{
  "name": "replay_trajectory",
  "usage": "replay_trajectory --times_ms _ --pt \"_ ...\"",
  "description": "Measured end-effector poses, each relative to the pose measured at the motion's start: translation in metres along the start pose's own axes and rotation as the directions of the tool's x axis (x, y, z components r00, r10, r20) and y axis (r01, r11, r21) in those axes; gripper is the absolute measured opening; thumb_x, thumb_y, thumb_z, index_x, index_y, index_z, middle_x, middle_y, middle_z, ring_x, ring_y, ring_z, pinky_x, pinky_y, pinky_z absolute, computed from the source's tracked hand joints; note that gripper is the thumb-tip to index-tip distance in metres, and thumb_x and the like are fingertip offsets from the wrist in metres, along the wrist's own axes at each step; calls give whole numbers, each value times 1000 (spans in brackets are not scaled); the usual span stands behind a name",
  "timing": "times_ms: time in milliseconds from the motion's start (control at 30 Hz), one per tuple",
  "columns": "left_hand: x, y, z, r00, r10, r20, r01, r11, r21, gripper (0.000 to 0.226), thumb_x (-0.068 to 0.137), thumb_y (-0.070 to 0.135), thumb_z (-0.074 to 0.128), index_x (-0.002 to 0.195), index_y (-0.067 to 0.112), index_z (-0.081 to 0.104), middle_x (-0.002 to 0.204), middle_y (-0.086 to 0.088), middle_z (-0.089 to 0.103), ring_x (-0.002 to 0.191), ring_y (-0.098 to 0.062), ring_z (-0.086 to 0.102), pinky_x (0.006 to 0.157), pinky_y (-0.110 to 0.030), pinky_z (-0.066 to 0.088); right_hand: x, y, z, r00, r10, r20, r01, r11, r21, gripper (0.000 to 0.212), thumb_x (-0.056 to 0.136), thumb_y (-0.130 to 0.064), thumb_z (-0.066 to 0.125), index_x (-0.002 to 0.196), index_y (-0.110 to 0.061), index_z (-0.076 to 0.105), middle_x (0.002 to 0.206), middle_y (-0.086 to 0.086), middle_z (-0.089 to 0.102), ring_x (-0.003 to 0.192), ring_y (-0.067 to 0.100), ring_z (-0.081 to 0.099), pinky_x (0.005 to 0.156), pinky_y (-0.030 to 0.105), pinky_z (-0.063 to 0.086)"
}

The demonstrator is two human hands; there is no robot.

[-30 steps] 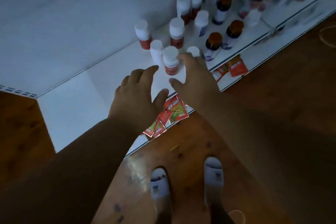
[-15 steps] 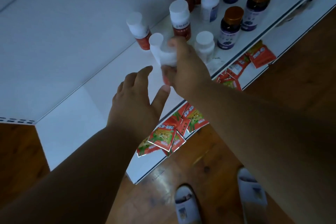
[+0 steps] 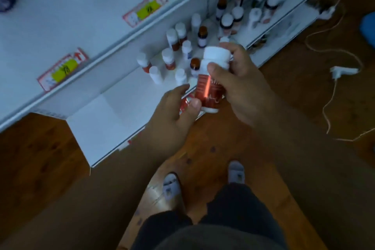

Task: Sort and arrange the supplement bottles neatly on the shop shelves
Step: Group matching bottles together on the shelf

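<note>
Head view, dim light, some motion blur. Right hand (image 3: 241, 85) closed around a red-labelled bottle (image 3: 211, 85) with a white cap (image 3: 217, 57); thumb across the front below the cap, fingers wrapped behind; bottle held roughly upright, clear of the shelf, above the front edge of the lower shelf (image 3: 121, 105). Left hand (image 3: 172, 111) partly curled, thumb tip touching the bottle's lower left side near its base; fingers extended behind and not clearly closed on it; whether it bears any weight cannot be told.

Lower shelf: loose cluster of standing bottles (image 3: 176, 53) behind the held one; most white-capped, several with red labels, at least two dark with brown caps (image 3: 202, 30); further group (image 3: 253, 6) to the right, blurred, labels unreadable. Upper shelf edge (image 3: 101, 55) carries two price tags with yellow centres (image 3: 63, 69) (image 3: 145, 10).

Wooden floor (image 3: 40, 158) below; person's two feet in pale slippers (image 3: 170, 184); white cable with plug (image 3: 343, 71) lying on the floor at right.
</note>
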State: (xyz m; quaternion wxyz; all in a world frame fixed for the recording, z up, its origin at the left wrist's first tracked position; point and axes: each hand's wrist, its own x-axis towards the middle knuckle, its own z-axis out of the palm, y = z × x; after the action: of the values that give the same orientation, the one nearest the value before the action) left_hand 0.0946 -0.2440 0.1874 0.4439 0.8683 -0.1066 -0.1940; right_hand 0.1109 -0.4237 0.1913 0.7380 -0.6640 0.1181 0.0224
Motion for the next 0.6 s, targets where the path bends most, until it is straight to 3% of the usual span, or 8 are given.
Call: replay_trajectory --times_ms 133,233,367,500,600 --pt "-9 71 10 999 -6 -36 1 992 -128 57 88 73 26 136 44 40 125 32 44 109 20 45 88 -7 35 -20 -59 -48 997 -76 15 74 992 107 31 89 -21 69 116 -30 56 104 1 65 87 13 67 78 37 57" --pt "2 123 32 994 61 -96 -74 988 -138 75 81 79 20 142 40 40 139 22 45 125 8 42 102 -18 33 -24 -101 -89 987 -141 73 134 987 90 34 83 -26 72 112 -34 57 95 -6 67 83 12 67 75 35 56" --pt "26 173 59 985 152 -77 -164 968 -190 70 86 79 17 139 41 42 135 16 51 128 -2 45 108 -31 36 -22 -138 -122 982 -153 112 147 987 67 31 83 -34 69 111 -37 57 100 2 66 82 20 68 73 45 58" --pt "52 211 68 975 196 -107 -216 950 -225 60 90 73 19 137 44 42 130 20 54 123 3 47 96 -18 36 1 -176 -143 982 -171 78 172 985 -2 18 92 -37 60 109 -39 54 107 14 64 82 27 67 76 55 59" --pt "82 221 61 972 184 -144 -211 957 -201 67 85 79 16 138 45 40 134 22 50 126 5 43 97 -17 30 33 -201 -148 975 -208 76 212 976 -46 21 99 -29 55 118 -36 49 106 9 63 78 19 68 71 43 61"
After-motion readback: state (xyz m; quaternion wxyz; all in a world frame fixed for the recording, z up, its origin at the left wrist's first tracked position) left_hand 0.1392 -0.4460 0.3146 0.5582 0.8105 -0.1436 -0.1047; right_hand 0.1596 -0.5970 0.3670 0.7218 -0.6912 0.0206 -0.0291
